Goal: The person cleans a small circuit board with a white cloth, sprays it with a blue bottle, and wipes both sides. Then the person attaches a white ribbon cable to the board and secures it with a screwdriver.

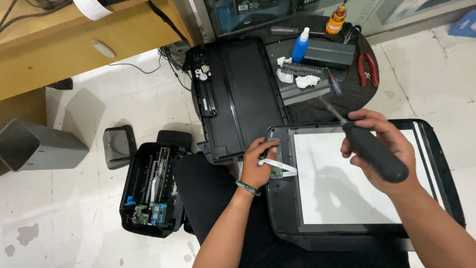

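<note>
In the head view, the person sits on the floor with a black scanner unit [364,183] lying across the lap, its white panel facing up inside a black frame. The left hand [258,164] rests on the left edge of this unit, with the fingers bent down onto a small green circuit board [276,163], and a flat white ribbon cable [277,165] runs across that board just beside the fingertips; the hand presses on the board, but I cannot tell if it really grips it. A dark bracelet is around the left wrist. The right hand [379,144] is closed around the thick black handle of a screwdriver [364,141], which it holds above the white panel, tilted so that the thin metal shaft points up and to the left, away from the board. Behind the scanner unit, a black printer lid [238,94] lies flat, partly on a round dark table [357,92]. On this table are a blue bottle with a white cap [300,45], red-handled pliers [368,68], a small screwdriver [333,82] and crumpled white tissues [307,81]. To the left, on the pale floor, stands the opened black printer body [148,191] with its inner parts visible, well apart from both hands.
</note>
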